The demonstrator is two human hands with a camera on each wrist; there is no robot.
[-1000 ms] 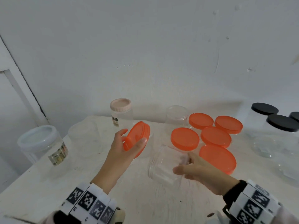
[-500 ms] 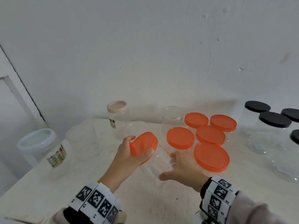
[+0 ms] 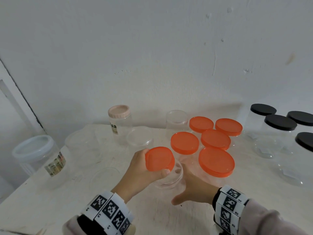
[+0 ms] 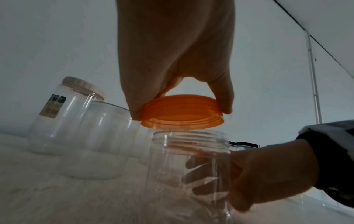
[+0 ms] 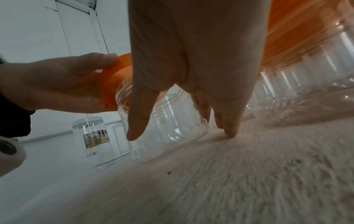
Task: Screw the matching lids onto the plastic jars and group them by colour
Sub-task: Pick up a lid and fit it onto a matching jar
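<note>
A plain indoor room is shown, possibly a home or storage space; the type cannot be fixed more closely. A rough white table (image 3: 50,209) is set against a scuffed white painted wall (image 3: 152,48). A white panelled door or frame (image 5: 80,27) is seen nearby.

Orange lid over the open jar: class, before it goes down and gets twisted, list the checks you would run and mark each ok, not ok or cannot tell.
1. The left hand grips the orange lid by its rim: ok.
2. The lid's threaded side faces down: ok.
3. The right hand steadies the clear jar, which stands upright on the table: ok.
4. The lid is centred over the jar mouth: not ok; in the head view it sits off to the left.
5. The lid is level with the rim: not ok, slightly tilted.
6. The lid's size matches the jar: cannot tell until seated.
</note>
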